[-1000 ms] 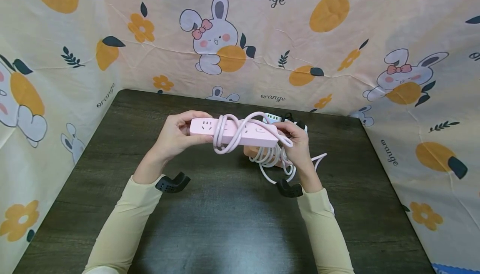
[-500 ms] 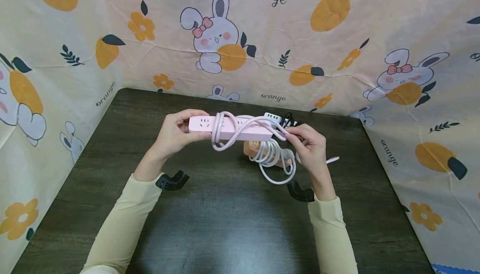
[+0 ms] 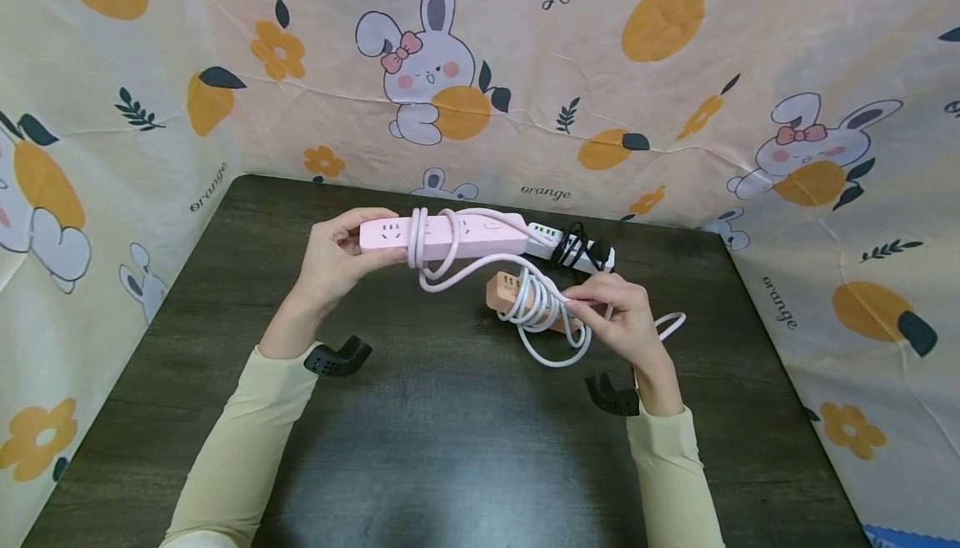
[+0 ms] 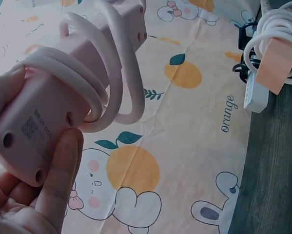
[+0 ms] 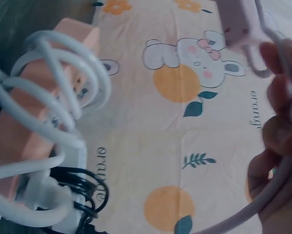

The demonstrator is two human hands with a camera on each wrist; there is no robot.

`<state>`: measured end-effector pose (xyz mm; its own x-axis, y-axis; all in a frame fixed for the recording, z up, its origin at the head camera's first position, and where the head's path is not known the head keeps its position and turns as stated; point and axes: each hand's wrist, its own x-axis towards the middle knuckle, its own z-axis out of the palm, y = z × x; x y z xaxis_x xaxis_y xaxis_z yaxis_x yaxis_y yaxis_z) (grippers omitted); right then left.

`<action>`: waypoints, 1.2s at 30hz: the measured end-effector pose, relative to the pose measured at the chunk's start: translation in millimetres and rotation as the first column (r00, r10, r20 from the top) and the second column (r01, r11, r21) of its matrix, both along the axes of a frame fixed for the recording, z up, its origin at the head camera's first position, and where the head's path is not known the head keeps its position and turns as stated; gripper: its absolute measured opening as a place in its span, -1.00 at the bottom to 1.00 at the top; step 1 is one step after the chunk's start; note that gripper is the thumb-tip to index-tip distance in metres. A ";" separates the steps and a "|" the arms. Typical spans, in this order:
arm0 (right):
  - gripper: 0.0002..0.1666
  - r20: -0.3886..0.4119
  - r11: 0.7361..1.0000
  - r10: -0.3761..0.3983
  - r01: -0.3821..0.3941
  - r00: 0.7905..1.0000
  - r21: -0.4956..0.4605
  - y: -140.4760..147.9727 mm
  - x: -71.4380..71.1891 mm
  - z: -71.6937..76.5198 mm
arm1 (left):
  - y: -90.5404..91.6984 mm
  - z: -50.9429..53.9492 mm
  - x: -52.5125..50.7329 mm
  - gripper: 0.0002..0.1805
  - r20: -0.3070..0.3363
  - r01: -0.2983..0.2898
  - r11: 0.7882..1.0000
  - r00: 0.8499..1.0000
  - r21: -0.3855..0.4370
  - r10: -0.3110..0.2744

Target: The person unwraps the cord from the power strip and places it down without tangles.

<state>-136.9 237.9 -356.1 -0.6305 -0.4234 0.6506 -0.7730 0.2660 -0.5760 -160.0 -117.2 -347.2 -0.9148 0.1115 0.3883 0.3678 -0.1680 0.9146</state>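
Note:
My left hand [image 3: 330, 261] grips the left end of a pink power strip [image 3: 491, 236], held up off the table. Its pale pink cord [image 3: 456, 240] loops round the strip's body. In the left wrist view the strip's underside [image 4: 36, 126] shows a printed label and screw holes. My right hand [image 3: 618, 315] pinches a length of the same cord, lower and to the right. From the strip to those fingers the cord runs in a slack curve; its free part [image 3: 672, 323] sticks out past the hand.
An orange power strip [image 3: 502, 291] wrapped in a white cord [image 3: 551, 356] lies on the dark table [image 3: 450, 448], close by my right hand. Behind it is a white power strip [image 3: 542, 236] with a black cord [image 3: 576, 244]. A patterned cloth [image 3: 300, 132] hangs round the back and sides.
My right hand has moved from the strip's right end down and right, drawing cord off it. The loops there have loosened. The strip has shifted slightly left and up in my left hand.

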 end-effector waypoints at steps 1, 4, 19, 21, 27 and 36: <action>-0.89 0.013 0.999 -0.018 0.017 1.000 0.040 2.1 -2.3 -4.8 | -0.6 0.2 -0.2 -0.56 0.004 0.000 1.000 1.000 0.009 0.000; -0.89 0.029 0.981 -0.111 0.105 0.993 0.164 1.3 -5.9 -11.2 | -1.3 1.2 -0.2 -0.56 0.002 0.011 0.999 1.000 0.031 -0.011; -0.89 0.046 0.728 -0.686 0.684 0.726 0.043 1.2 -28.0 -6.6 | 2.0 1.5 4.2 -0.55 0.031 0.137 0.991 0.990 -0.009 -0.136; -0.87 0.099 0.718 -0.685 0.692 0.722 -0.074 4.4 -27.7 -2.8 | 1.5 0.7 3.9 -0.55 0.035 0.138 0.990 0.990 -0.021 -0.138; -0.84 0.180 0.683 -0.625 0.643 0.760 -0.346 14.7 -21.6 5.4 | -1.8 -2.8 2.0 -0.55 0.030 0.129 0.992 0.991 -0.008 -0.129; -0.91 0.123 0.707 -0.483 0.469 0.867 -0.528 20.9 -7.6 6.6 | -5.0 -6.2 -0.6 -0.54 0.006 0.095 0.995 0.995 -0.035 -0.095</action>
